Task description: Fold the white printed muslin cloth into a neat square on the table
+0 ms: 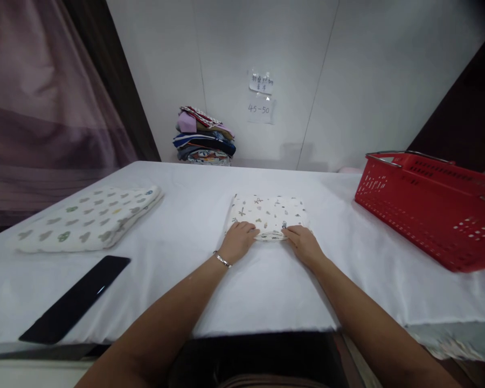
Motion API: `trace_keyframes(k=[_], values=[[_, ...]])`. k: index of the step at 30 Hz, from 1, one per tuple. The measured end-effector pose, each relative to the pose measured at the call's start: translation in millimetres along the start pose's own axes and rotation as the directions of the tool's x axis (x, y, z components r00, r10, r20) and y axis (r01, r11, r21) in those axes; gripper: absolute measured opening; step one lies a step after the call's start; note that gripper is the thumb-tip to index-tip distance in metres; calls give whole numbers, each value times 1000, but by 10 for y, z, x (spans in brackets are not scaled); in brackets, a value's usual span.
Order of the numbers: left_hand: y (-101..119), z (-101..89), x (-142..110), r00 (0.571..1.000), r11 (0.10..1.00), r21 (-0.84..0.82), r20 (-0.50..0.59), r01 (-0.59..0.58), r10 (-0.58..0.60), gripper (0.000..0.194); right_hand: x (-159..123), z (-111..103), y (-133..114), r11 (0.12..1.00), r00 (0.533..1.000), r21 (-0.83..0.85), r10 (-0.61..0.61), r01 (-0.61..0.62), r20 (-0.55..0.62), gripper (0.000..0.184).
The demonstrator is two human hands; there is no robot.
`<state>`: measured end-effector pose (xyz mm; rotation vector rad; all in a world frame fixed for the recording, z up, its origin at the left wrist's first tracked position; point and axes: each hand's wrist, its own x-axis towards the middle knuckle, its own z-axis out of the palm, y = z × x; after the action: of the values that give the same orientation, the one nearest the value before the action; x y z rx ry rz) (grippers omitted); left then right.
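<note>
Left hand (238, 241), right hand (305, 245) seemingly neaten folded cloth (270, 213) beneath fingers | touching, grip unclear | even pressure likely needed next

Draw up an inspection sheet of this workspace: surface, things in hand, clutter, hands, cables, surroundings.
Surface: white tablecloth, lightly creased.
Things in hand: small folded cloth with a scattered print, lying flat.
Clutter: larger folded cloth and flat black object at left; red basket at right.
Hands: left hand and right hand on the small folded cloth's near corners; grip unclear.
Cables: nothing seen.
Surroundings: stack of clothes by the pale wall; two paper notes above.
</note>
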<state>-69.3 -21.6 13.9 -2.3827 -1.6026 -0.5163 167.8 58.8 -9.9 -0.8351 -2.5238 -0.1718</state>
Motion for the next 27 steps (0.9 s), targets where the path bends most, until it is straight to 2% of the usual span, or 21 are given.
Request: trace_keyframes(k=[6, 10, 15, 19, 24, 27], values=[[-23, 12, -34, 999, 999, 39, -19, -34, 35, 25, -13, -34, 15, 999, 999, 7, -50, 50, -18, 30], [-119, 18, -146, 997, 994, 85, -32, -71, 74, 33, -109, -91, 104, 995, 996, -22, -93, 93, -4, 36], [-242, 51, -325, 999, 995, 95, -33, -10, 13, 36, -288, -69, 280, 996, 996, -36, -83, 84, 14, 42], [-239, 65, -350, 998, 998, 48, -40, 41, -39, 36, -326, -35, 335, 997, 997, -5, -78, 78, 24, 42], [-196, -37, -315, 997, 998, -36, -54, 60, -62, 26, -272, -137, 258, 999, 996, 19, -32, 31, 84, 43], [-169, -89, -291, 996, 996, -71, -71, 51, -56, 29, -159, -202, 101, 1000, 995, 27, 2, -5, 99, 47]])
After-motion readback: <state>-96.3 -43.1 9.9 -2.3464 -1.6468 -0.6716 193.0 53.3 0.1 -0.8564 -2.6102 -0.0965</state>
